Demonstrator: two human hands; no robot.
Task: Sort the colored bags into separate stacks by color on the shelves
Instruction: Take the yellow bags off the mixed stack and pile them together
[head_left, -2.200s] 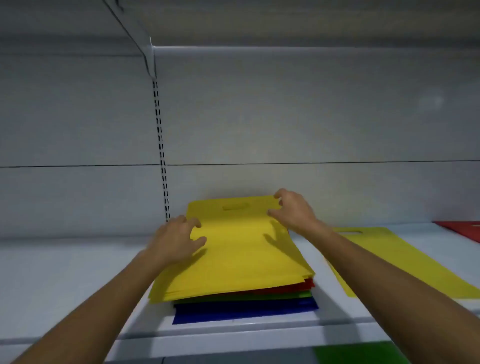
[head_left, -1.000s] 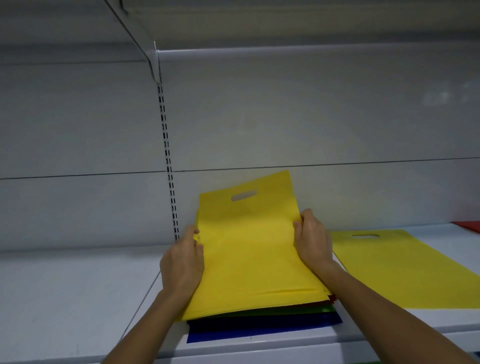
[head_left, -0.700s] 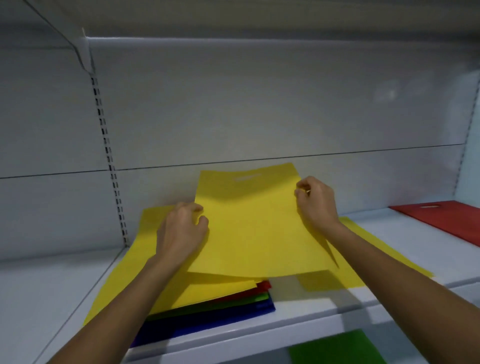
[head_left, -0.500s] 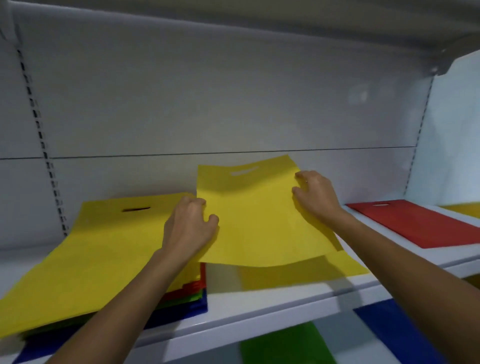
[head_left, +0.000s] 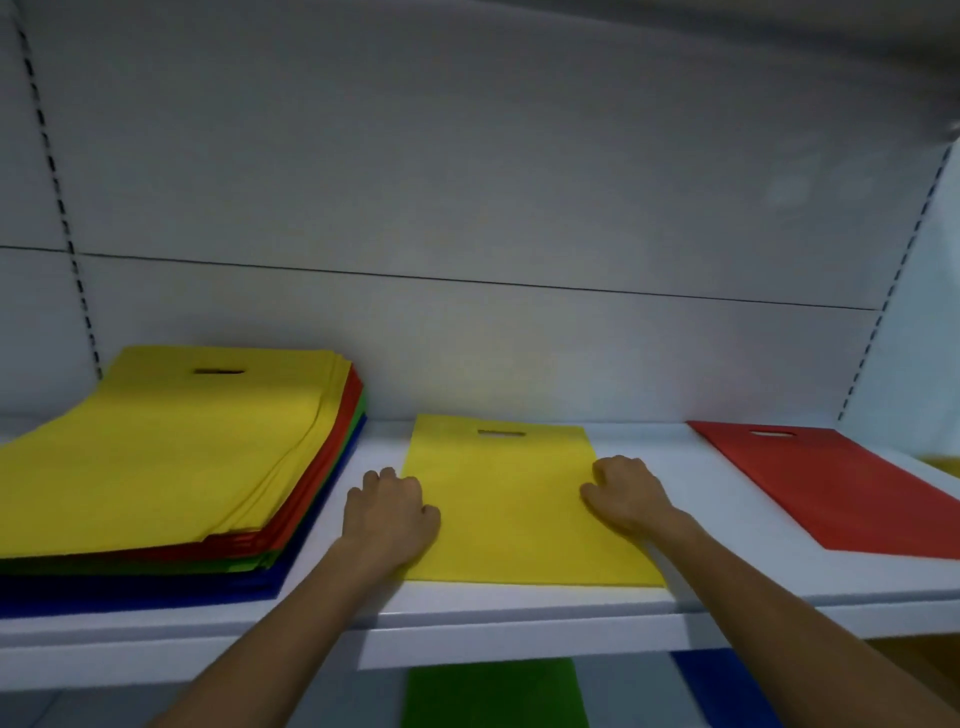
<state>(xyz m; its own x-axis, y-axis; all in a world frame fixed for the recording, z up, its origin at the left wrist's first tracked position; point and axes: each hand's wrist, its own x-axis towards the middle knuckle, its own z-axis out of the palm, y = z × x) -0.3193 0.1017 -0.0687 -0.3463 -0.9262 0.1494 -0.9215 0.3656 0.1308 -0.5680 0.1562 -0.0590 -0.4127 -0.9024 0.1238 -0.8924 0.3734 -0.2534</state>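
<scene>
A yellow bag (head_left: 511, 499) lies flat on the white shelf (head_left: 519, 608), its handle slot toward the back wall. My left hand (head_left: 389, 514) holds its left edge with curled fingers, thumb on top. Over on the right edge, my right hand (head_left: 626, 493) grips the same bag the same way. To the left sits the mixed stack (head_left: 156, 457), yellow bags on top with red, green and blue layers showing below. A single red bag (head_left: 831, 483) lies flat at the right.
On the lower shelf a green bag (head_left: 493, 693) and a blue bag (head_left: 727, 691) show below the shelf's front edge. A bit of yellow (head_left: 943, 462) peeks in at the far right. The shelf's back wall stands close behind the bags.
Both hands lifted one yellow bag off the mixed stack, carried it right and laid it flat on the yellow bag lying there. My view has swung right with it.
</scene>
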